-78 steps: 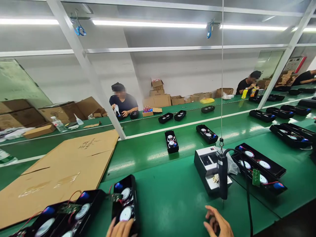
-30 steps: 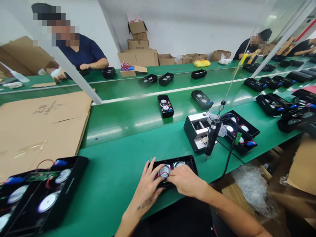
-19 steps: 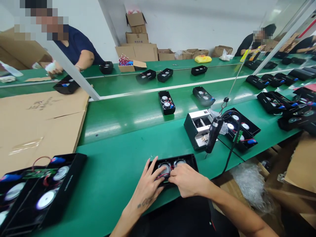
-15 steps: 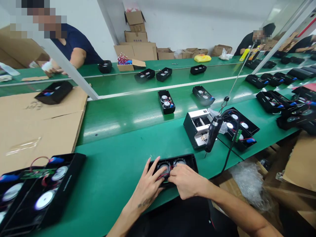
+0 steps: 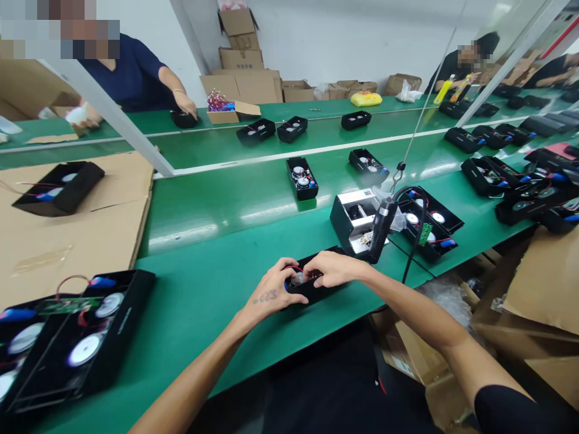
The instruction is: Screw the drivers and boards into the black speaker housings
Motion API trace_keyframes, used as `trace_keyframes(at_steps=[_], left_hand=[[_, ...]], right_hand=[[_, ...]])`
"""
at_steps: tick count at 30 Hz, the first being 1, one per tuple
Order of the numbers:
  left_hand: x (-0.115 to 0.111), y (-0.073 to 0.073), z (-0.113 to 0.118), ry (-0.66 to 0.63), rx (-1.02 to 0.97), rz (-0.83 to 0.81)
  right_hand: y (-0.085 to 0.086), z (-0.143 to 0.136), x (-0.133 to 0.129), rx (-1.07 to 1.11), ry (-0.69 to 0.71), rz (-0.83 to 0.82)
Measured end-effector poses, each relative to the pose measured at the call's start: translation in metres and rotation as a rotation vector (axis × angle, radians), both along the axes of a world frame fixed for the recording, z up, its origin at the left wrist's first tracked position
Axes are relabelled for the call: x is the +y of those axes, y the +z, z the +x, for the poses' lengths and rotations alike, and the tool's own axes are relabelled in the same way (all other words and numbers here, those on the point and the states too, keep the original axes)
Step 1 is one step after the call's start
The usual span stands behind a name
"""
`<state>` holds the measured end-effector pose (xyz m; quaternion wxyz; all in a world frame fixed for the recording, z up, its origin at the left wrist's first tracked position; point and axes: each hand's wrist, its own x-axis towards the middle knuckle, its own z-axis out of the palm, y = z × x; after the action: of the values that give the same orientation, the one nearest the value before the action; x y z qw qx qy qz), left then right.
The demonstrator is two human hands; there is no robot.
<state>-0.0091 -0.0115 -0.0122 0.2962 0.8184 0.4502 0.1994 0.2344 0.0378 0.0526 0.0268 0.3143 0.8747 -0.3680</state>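
Observation:
A black speaker box (image 5: 323, 292) lies open side up on the green workbench before me. Its left end is in the grip of my left hand (image 5: 272, 288), the thumb on the near wall and the fingers over the far edge. My right hand (image 5: 337, 268) is bent over the box, its fingertips down inside. What those curled fingers pinch, if anything, is hidden. A bit of red wire and a round speaker (image 5: 297, 278) show between the hands. Just beyond the right hand hangs a black electric screwdriver (image 5: 382, 229) on a cable.
A screw feeder (image 5: 355, 220) stands behind the box. Open speaker boxes with circuit boards lie at left (image 5: 113, 337) and right (image 5: 434, 220). More housings sit on the green conveyor (image 5: 203, 211). Cardboard (image 5: 108, 223) covers the left side. Co-workers sit across the line.
The box has moved slightly away from me and turned, its right end farther off. My left hand has shifted from over the speakers to its left end. A co-worker's hand now touches a far housing.

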Motion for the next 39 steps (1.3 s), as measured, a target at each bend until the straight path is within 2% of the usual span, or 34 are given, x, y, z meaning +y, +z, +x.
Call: trace_keyframes(at_steps=[2,5,9,15,19,22,28,31,33,34,35,37,39], left_hand=[[0.003,0.002,0.000,-0.010,-0.003,-0.027],[0.006,0.004,0.000,-0.038,-0.004,-0.071],[0.013,0.005,-0.001,-0.065,0.002,-0.131],[0.023,0.004,-0.001,-0.097,0.025,-0.203],[0.025,0.004,-0.001,-0.102,0.028,-0.222],[0.025,0.004,0.000,-0.111,0.021,-0.235],[0.027,0.003,0.001,-0.131,0.003,-0.210],[0.020,0.000,0.001,-0.145,0.005,-0.158],[0.009,-0.005,0.003,-0.133,0.017,-0.089],[0.001,-0.008,0.004,-0.122,0.032,-0.027],[-0.008,-0.012,0.005,-0.112,0.053,0.055],[-0.027,-0.019,0.009,-0.097,0.101,0.242],[-0.043,-0.025,0.011,-0.096,0.135,0.379]], right_hand=[[0.004,-0.001,0.002,0.003,0.044,-0.031],[0.005,-0.007,-0.005,-0.033,0.076,0.018],[0.003,-0.013,-0.015,-0.113,0.030,0.157],[0.003,-0.013,-0.011,-0.125,0.048,0.140],[0.004,-0.013,-0.014,-0.148,0.084,0.217],[0.001,-0.016,-0.019,-0.164,0.041,0.266],[-0.012,-0.022,-0.023,-0.174,0.003,0.343],[-0.013,-0.016,-0.037,-0.158,0.054,0.366],[-0.012,-0.002,-0.051,-0.046,0.055,0.425],[-0.011,0.008,-0.057,0.053,-0.013,0.484],[-0.012,0.021,-0.063,0.170,-0.153,0.575],[-0.016,0.050,-0.066,0.383,-0.622,0.809],[-0.023,0.079,-0.060,0.463,-1.109,0.958]])
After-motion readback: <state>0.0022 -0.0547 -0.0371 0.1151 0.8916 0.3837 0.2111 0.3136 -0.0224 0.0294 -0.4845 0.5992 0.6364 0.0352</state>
